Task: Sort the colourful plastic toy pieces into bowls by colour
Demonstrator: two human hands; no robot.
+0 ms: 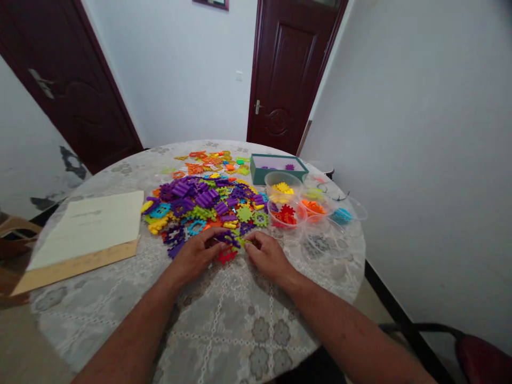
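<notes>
Purple plastic tops the heap (pixel 208 198) on the desk (pixel 216 325); at its near edge the left hand (pixel 196 253) pinches a purple piece (pixel 229 238), a red piece (pixel 227 257) just below, while the right hand (pixel 269 256), close by but apart, grips a lime-green piece (pixel 241 242). Working these small pieces against each other seems the step in hand; the next move probably calls for a steady pinch.

place: home room, by its look | dark-red panelled door (pixel 294 64) | white wall (pixel 188 69) | floral tablecloth (pixel 224 320)
</notes>
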